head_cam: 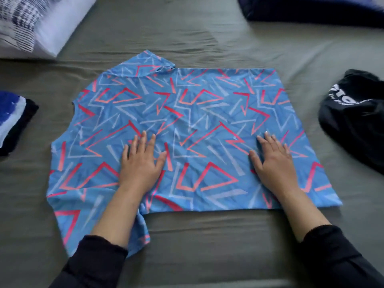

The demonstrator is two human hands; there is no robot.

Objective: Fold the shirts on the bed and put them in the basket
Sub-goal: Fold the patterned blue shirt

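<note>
Shirt (187, 113) lies flat under both hands' grip.

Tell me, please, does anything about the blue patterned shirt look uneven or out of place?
Yes. The blue patterned shirt is creased, and its near-left sleeve sticks out toward the person, past the straight folded edge. Both hands, left and right, press flat on it.

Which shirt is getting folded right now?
On the grey-green bed, look in the middle, under both flat hands. It is the light blue shirt covered in red and white zigzag lines; the garments around it are black or dark blue.
</note>
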